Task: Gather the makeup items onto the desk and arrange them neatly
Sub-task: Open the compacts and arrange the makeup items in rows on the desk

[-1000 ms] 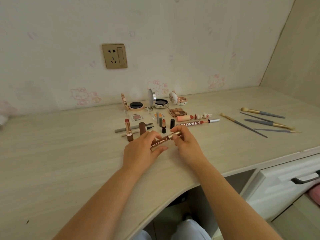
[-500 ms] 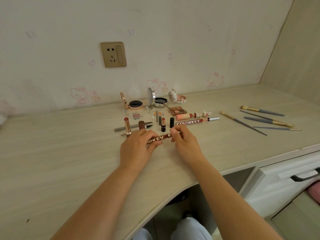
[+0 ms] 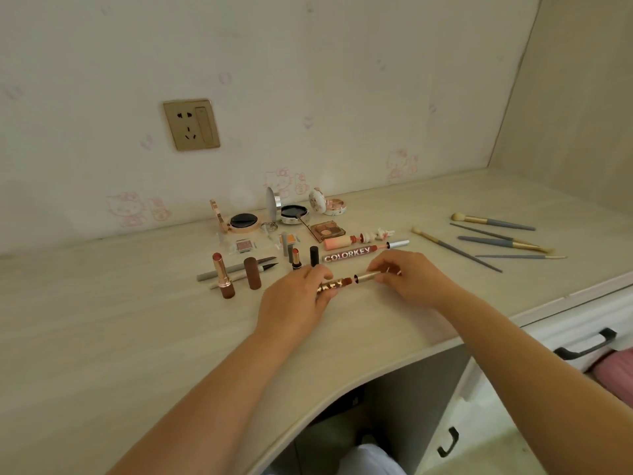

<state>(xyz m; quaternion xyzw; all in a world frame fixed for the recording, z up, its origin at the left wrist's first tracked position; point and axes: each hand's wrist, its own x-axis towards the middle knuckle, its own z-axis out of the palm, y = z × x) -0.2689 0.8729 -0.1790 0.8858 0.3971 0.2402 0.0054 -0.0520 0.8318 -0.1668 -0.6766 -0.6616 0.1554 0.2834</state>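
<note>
Pale wood-grain desk runs along a wall papered with faint pink cartoon cats, a brass-coloured socket set into it; makeup is already laid out in rows near the wall, and a set of grey-handled brushes lies well apart to the right.

The step in hand looks like the placing of one more piece: a brown lip-gloss tube with pale lettering, held low over the desk just in front of a matching lettered tube; the left hand curls its fingers round the tube's lettered left end, while the right hand pinches the gold cap end between thumb and fingertips.

The tube's long axis runs roughly left to right, the cap end pointing right and slightly away from the person, near parallel to the lettered tube behind it; whether it touches the desk cannot be told.

The next move probably calls for setting it down squarely parallel to that neighbour, releasing both ends evenly so it does not roll into the upright lipsticks nearby.
</note>
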